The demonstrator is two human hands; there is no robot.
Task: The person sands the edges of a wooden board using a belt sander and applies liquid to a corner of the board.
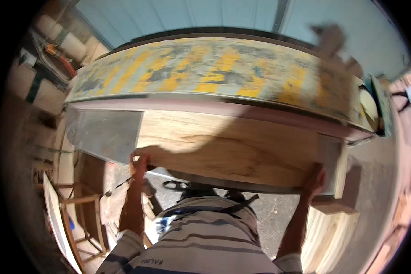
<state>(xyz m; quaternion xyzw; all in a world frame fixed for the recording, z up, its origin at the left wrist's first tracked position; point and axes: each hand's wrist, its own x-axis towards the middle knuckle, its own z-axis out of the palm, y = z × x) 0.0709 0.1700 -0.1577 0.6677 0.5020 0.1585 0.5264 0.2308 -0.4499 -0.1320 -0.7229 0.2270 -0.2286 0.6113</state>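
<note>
A wide pale wooden board (214, 146) with brown grain lies across a grey metal machine bed (107, 130). My left hand (143, 159) is closed on its near left corner, thumb side over the edge. At its near right corner, my right hand (316, 179) grips the edge, fingers partly hidden. The far edge of the board lies along a pinkish rail (205, 107) below a long worn panel (214, 68) with yellow and grey stripes. A shadow covers much of the board's right half.
Stacked pale boards (331, 237) stand beside my right forearm. On the left are a wooden frame stand (84, 214) and a leaning white panel (59, 223). A green bin (381, 107) sits at the panel's right end. Someone else's blurred hand (331, 41) shows beyond the panel.
</note>
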